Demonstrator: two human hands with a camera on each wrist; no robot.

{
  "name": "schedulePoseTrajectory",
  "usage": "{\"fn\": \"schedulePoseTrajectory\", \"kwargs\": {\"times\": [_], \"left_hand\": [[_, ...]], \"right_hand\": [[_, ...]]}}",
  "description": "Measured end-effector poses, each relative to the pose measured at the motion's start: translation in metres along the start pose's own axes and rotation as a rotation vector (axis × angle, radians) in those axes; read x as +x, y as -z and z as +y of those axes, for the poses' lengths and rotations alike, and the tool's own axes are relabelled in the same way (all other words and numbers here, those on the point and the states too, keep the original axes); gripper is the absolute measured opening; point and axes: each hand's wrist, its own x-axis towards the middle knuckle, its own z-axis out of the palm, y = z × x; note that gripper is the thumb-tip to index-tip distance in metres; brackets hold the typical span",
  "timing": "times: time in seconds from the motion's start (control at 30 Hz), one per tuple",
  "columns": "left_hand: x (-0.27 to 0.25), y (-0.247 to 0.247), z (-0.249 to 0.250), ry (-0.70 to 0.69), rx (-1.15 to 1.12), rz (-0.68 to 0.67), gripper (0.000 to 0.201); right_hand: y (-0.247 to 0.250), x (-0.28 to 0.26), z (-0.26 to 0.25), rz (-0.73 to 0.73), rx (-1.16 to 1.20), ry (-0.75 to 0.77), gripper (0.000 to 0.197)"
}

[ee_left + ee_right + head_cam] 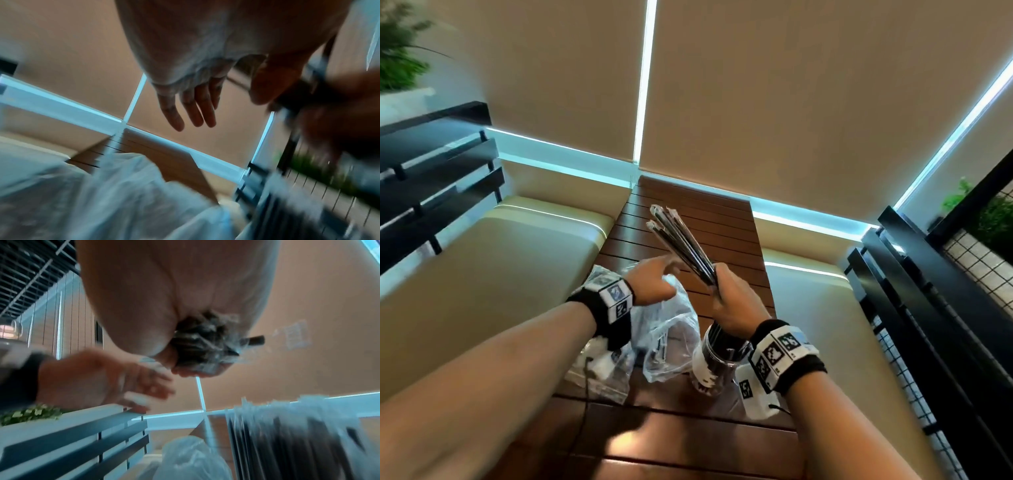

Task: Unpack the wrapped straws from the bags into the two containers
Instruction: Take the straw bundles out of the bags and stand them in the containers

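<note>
My right hand grips a bundle of black wrapped straws by its lower end, and the bundle fans up and away over the table. The right wrist view shows the bundle's ends bunched in my fist. My left hand hovers beside the bundle with fingers straight and spread, holding nothing. Under it lies a crumpled clear plastic bag. A clear container with a white label stands below my right wrist, with dark straws standing in it.
A dark slatted wooden table carries everything, with another flat clear bag at its left. Beige cushioned benches flank both sides. Black railings stand at the far left and right, and blinds cover the windows behind.
</note>
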Motion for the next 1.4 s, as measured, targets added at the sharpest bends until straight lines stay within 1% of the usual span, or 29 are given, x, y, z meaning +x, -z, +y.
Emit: {"fn": "schedulePoseTrajectory", "kwargs": {"times": [0.03, 0.07, 0.1, 0.13, 0.17, 0.2, 0.27, 0.33, 0.4, 0.47, 0.57, 0.67, 0.7, 0.77, 0.87, 0.97, 1.13, 1.23, 1.33, 1.4], "left_hand": [[0.001, 0.007, 0.014, -0.020, -0.199, -0.010, 0.053], [0.002, 0.013, 0.028, -0.032, -0.387, -0.020, 0.051], [0.003, 0.017, 0.039, -0.031, -0.554, -0.024, 0.045], [0.004, 0.018, 0.048, -0.027, -0.702, -0.016, 0.037], [0.007, 0.017, 0.053, -0.022, -0.820, 0.010, 0.030], [0.010, 0.014, 0.057, -0.012, -0.910, 0.056, 0.027], [0.017, 0.006, 0.064, 0.043, -1.051, 0.198, 0.026], [0.022, -0.001, 0.074, 0.087, -1.116, 0.348, 0.032], [0.024, -0.005, 0.083, 0.089, -1.024, 0.436, 0.037], [0.023, -0.008, 0.087, 0.053, -0.937, 0.491, 0.039], [0.026, -0.011, 0.086, 0.022, -0.926, 0.535, 0.039], [0.031, -0.026, 0.084, 0.019, -0.928, 0.522, 0.041], [0.032, -0.034, 0.083, 0.025, -0.925, 0.513, 0.042], [0.036, -0.050, 0.081, 0.041, -0.913, 0.495, 0.043], [0.041, -0.070, 0.077, 0.057, -0.899, 0.475, 0.043], [0.042, -0.082, 0.073, 0.060, -0.831, 0.459, 0.042], [0.042, -0.103, 0.061, 0.113, -0.772, 0.441, 0.039], [0.040, -0.121, 0.053, 0.124, -0.574, 0.385, 0.040], [0.032, -0.135, 0.042, 0.079, -0.272, 0.311, 0.037], [0.026, -0.135, 0.036, 0.087, -0.178, 0.246, 0.035]], "right_hand": [[-0.006, -0.001, -0.002, 0.011, 0.046, 0.015, 0.007], [-0.012, -0.001, -0.003, 0.035, 0.107, 0.018, 0.012], [-0.017, 0.000, -0.003, 0.060, 0.165, 0.023, 0.019], [-0.020, 0.000, -0.005, 0.078, 0.206, 0.022, 0.020], [-0.024, 0.002, -0.004, 0.094, 0.217, 0.022, 0.016], [-0.027, 0.004, -0.005, 0.103, 0.215, 0.011, 0.013], [-0.031, 0.008, -0.004, 0.104, 0.213, -0.007, 0.018], [-0.033, 0.010, -0.003, 0.097, 0.186, 0.010, 0.016], [-0.031, 0.010, 0.002, 0.090, 0.109, 0.054, 0.026], [-0.021, 0.007, 0.013, 0.075, -0.074, 0.062, 0.045], [-0.001, -0.004, 0.044, 0.032, -0.281, -0.035, 0.082], [0.005, -0.016, 0.078, -0.113, -0.321, -0.172, 0.118], [0.002, -0.020, 0.087, -0.154, -0.303, -0.196, 0.127], [-0.010, -0.028, 0.098, -0.196, -0.217, -0.220, 0.135], [-0.028, -0.037, 0.106, -0.204, -0.084, -0.230, 0.136], [-0.037, -0.040, 0.106, -0.137, -0.003, -0.221, 0.129], [-0.039, -0.033, 0.097, -0.058, 0.082, -0.176, 0.117], [-0.046, -0.026, 0.093, -0.038, 0.069, -0.193, 0.109], [-0.053, -0.025, 0.092, -0.010, 0.048, -0.198, 0.089], [-0.055, -0.025, 0.094, 0.006, 0.048, -0.211, 0.084]]}}
